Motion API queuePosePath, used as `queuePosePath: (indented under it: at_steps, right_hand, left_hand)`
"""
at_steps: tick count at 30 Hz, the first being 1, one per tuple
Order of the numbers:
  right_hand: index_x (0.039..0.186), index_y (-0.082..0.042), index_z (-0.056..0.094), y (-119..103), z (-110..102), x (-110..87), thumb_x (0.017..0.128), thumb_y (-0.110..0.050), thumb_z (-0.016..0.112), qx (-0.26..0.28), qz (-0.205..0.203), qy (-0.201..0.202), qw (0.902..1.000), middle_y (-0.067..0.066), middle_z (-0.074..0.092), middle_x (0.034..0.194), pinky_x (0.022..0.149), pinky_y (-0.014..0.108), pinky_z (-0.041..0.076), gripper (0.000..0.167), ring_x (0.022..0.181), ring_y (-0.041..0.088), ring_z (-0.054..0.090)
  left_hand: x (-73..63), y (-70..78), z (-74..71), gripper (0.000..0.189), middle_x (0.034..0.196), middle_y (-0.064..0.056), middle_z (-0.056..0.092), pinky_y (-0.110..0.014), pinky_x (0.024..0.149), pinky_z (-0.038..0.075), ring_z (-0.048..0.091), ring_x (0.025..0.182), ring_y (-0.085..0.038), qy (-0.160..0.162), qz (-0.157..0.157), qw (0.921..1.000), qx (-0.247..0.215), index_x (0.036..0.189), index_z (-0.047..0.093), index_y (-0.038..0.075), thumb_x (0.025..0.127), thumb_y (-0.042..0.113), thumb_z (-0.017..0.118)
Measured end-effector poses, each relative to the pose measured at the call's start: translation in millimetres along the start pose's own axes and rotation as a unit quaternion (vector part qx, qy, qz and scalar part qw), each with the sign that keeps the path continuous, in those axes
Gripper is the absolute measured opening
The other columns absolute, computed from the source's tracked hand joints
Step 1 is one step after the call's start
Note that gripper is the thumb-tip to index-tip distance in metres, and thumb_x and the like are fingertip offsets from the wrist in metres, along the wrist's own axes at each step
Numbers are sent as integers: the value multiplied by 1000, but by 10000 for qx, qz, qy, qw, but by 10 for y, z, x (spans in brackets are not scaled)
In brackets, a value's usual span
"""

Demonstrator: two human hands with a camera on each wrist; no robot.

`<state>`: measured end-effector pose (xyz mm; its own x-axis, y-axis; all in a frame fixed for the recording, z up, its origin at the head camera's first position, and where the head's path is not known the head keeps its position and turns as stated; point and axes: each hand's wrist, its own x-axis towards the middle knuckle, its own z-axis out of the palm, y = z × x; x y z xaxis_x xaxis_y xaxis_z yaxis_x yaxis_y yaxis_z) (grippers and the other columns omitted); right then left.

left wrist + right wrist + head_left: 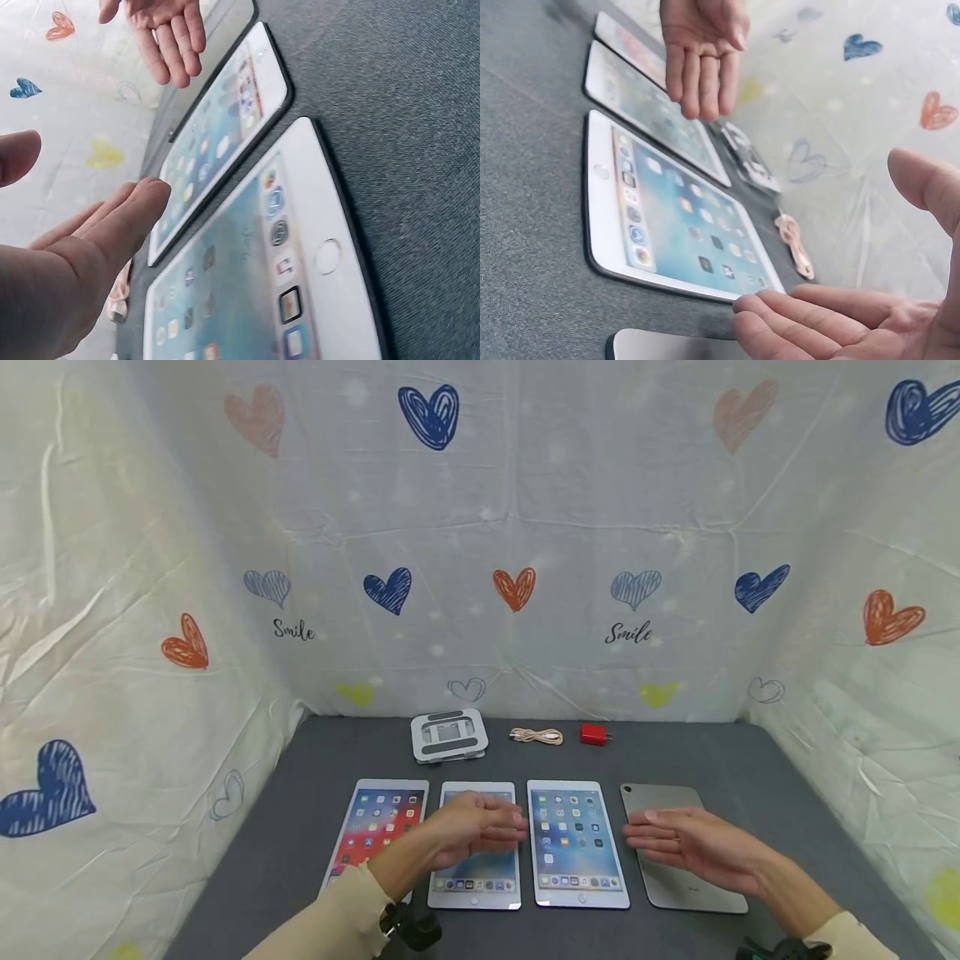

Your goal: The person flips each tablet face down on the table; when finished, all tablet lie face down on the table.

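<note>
Two tablets with white frames and blue screens lie side by side, the left one [480,893] and the right one [577,839]. Over the left one hovers my left hand [480,829], its fingers straight and pointing right, holding nothing. A grey tablet [693,893] lies back side up at the right end of the row. Above it my right hand [697,845] is held with straight fingers pointing left, palm facing the left hand, also holding nothing. At the row's left end is a tablet with a red and blue screen [375,827], partly covered by my left forearm.
Behind the tablets lie a folded grey-white stand [450,735], a coiled pale cable [536,737] and a red plug adapter [595,735]. A dark grey cloth [300,827] covers the table. White sheeting [510,652] printed with hearts encloses the back and sides.
</note>
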<state>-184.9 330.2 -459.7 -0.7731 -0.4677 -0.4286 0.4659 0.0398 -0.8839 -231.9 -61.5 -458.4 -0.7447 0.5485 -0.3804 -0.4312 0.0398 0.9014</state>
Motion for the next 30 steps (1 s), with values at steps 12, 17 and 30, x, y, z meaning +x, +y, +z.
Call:
queuePosePath:
  at_steps: [12,17,30]
  right_hand:
    - [162,21,27,67,73,132,116,-33,55,-30,220,441,9988,34,51,162,118,45,56,76,140,30,65]
    - [162,20,27,74,108,157,116,-33,56,4,305,593,9978,33,53,160,117,44,57,76,138,30,67]
    - [161,18,32,44,189,211,112,-36,64,-154,417,1044,9935,32,55,158,123,51,51,80,139,33,66]
  left_hand:
    - [155,-158,26,41,127,-29,76,-49,102,65,78,118,-36,248,-248,9993,-84,135,65,-16,102,7,74]
    - [223,-193,47,40,128,-29,74,-48,100,66,78,117,-39,162,-291,9994,-37,134,66,-16,102,6,74]
    - [284,-165,108,45,132,-25,72,-45,98,67,78,117,-38,213,-478,9986,125,137,65,-12,102,13,78]
